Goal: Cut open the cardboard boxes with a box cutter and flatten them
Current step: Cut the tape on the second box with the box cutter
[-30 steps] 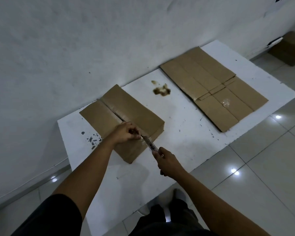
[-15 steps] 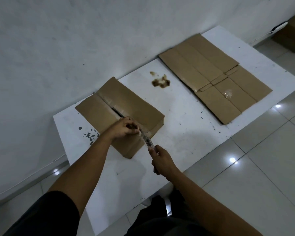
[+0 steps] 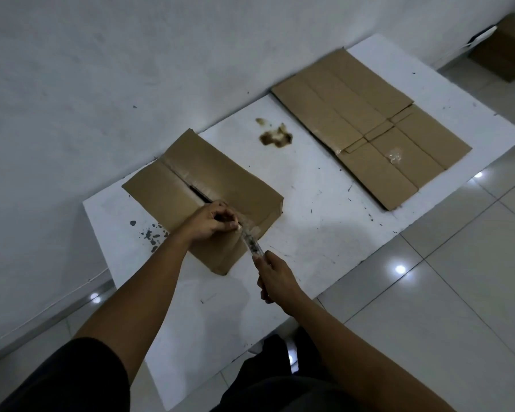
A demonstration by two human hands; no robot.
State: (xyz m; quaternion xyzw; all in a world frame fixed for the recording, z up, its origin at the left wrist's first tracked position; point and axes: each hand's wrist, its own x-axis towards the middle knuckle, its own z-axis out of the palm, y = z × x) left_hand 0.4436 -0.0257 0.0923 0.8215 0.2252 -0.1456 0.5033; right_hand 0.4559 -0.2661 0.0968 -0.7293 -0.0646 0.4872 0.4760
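Head view: white table [image 3: 324,221], brown stain [image 3: 275,137], against wall [image 3: 131,69], tiled floor [image 3: 458,292].

wall [image 3: 131,69]: white, scuffed | floor [image 3: 458,292]: glossy tiles, light glints | table [image 3: 324,203]: white, stained

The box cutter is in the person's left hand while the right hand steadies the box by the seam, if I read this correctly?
Not quite: the head view shows the box cutter gripped in the right hand, while the left hand steadies the box by the seam.
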